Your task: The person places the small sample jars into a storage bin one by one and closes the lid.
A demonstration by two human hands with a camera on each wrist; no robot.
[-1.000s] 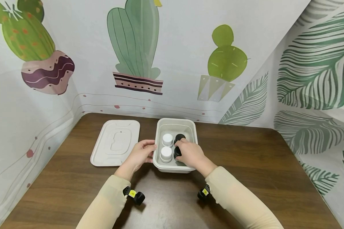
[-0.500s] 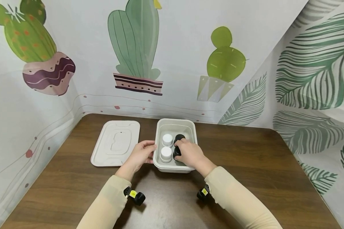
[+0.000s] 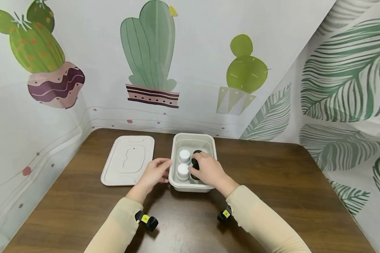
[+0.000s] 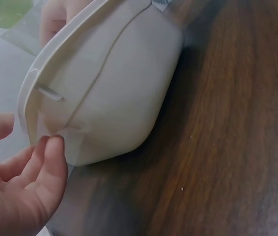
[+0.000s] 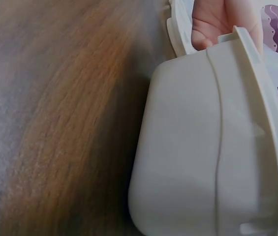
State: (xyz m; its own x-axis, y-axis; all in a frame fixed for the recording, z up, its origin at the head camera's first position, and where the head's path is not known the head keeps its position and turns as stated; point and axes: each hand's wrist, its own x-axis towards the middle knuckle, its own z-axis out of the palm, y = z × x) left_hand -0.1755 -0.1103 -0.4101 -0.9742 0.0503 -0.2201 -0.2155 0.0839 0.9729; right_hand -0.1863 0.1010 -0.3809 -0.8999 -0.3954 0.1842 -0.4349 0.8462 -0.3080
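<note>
A pale off-white plastic container point(image 3: 194, 136) stands on the table. In its left half are two white jars with round caps, a far one point(image 3: 184, 156) and a near one point(image 3: 182, 172). Beside them stand two black ones, mostly behind my right hand point(image 3: 210, 170): the far black jar point(image 3: 197, 151) shows only its top edge. Thumb and fingers of this hand curl round the near black jar point(image 3: 195, 163). My left hand point(image 3: 152, 174) holds the container's left rim; in the left wrist view its fingertips point(image 4: 55, 141) press the outer wall below the rim.
Left of the container a white rectangular lid point(image 3: 128, 158) lies flat on the brown wooden table point(image 3: 259, 168). A cloth wall printed with cactuses point(image 3: 152, 52) stands behind the table, with leaf prints on the right. Each wrist wears a black camera.
My right thumb has shifted up and left, from the front of the near black jar to its left side near the white jar. The left hand and container stay in place.
</note>
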